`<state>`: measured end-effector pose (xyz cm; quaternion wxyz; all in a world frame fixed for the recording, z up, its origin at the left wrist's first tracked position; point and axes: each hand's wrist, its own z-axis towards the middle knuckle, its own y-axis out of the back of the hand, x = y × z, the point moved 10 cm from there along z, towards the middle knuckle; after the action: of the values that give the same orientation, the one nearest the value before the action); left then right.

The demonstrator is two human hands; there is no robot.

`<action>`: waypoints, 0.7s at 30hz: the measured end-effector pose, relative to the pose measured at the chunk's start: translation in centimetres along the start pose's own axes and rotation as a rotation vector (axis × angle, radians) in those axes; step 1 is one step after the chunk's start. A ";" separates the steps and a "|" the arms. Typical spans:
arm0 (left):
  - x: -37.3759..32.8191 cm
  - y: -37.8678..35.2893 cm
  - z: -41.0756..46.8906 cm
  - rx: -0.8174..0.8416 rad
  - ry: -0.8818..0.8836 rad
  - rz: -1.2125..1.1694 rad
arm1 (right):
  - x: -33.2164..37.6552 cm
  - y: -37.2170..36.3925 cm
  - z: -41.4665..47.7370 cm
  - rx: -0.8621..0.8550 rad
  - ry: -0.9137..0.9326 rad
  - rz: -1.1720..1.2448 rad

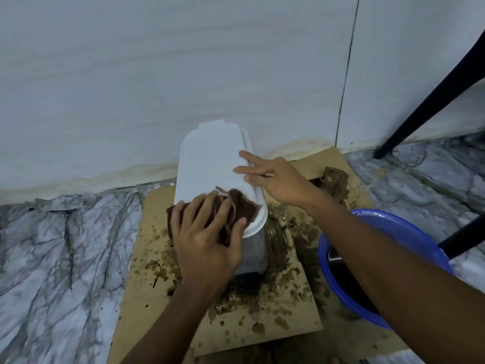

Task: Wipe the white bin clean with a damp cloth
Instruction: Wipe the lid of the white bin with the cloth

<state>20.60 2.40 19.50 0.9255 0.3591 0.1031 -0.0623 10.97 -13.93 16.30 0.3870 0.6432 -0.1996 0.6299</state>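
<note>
The white bin stands upright on stained cardboard against the wall, its flat lid closed. A dark brown cloth lies over the near end of the lid and hangs off its left side. My left hand presses flat on the cloth with fingers spread, at the lid's near edge. My right hand rests on the lid's right rim, two fingers stretched out across the lid and the others curled, holding nothing.
Cardboard spattered with brown muck covers the marble floor around the bin. A blue basin with dark water sits at the right, under my right forearm. Black chair legs stand at the far right. A muddy lump lies behind the bin's right side.
</note>
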 end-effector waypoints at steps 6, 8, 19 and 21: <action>-3.1 -4.1 3.2 0.089 0.211 0.136 | 0.5 0.3 -0.5 0.020 -0.007 -0.040; -3.3 -3.8 2.9 0.124 0.088 0.103 | 0.6 0.4 -0.4 0.029 -0.009 -0.077; 6.9 -0.6 -2.4 0.209 0.256 -0.161 | 0.8 -1.2 -0.9 -0.114 -0.034 -0.093; 3.3 -1.2 -2.9 0.163 0.140 -0.054 | 0.9 -1.8 -1.2 -0.130 -0.020 -0.119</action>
<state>23.12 3.35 15.93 0.8818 0.4335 0.1717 -0.0703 11.64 -11.74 16.67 0.4627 0.6336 -0.2053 0.5851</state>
